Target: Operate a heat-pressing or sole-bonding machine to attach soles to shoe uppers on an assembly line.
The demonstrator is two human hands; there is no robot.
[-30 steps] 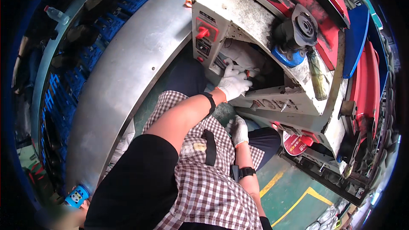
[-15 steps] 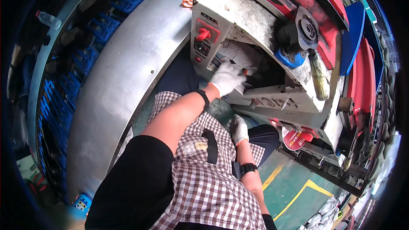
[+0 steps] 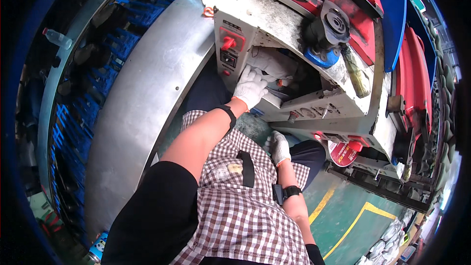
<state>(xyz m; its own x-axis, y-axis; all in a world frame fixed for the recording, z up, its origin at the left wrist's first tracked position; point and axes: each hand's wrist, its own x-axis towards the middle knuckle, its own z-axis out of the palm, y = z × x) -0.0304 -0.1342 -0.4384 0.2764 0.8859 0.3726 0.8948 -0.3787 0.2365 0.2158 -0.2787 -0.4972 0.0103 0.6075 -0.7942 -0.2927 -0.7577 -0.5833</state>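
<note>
Head view: the white machine cabinet stands ahead; the left hand tilts up at its opening, fingers extended, dark room rightward. The right hand bends near the knee. Either's grip I can't tell. Metal tabletop edges the left.

A bottle is sitting at the far left; a metal table is stretching between it and a machine; a cloth is lying inside the machine's opening, the left hand is reaching to the opening's left edge, and the right hand is staying lower, farther right
</note>
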